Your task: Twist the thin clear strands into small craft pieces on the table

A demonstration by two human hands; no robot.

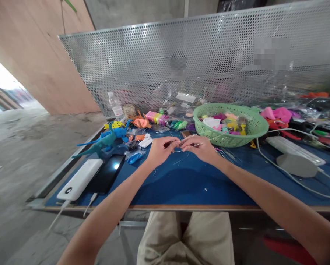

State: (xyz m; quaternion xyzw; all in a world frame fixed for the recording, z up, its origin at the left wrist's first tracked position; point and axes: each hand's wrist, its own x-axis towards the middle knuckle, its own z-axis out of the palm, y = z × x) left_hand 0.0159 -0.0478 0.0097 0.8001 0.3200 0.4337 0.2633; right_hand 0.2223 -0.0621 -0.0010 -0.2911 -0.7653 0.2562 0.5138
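My left hand (164, 148) and my right hand (199, 146) meet above the middle of the blue table, fingertips almost touching. Both are closed in a pinch on a thin pale strand (178, 151), which looks like wire or stiff thread; which of these I cannot tell. Its ends are too fine to follow. More thin strands (228, 154) lie on the table just right of my right hand. Behind that hand stands a green plastic basket (231, 140) holding several small colourful soft pieces. Left of my left hand lie a small white piece (146, 140) and a blue piece in clear plastic (135, 157).
A teal toy dinosaur (109, 138), a phone (107, 175) and a white power bank (80, 179) lie on the left. A water bottle (115, 106) stands at the back by a perforated metal panel (154, 55). White cable (286, 175) loops around a grey rounded object (296, 165) on the right.
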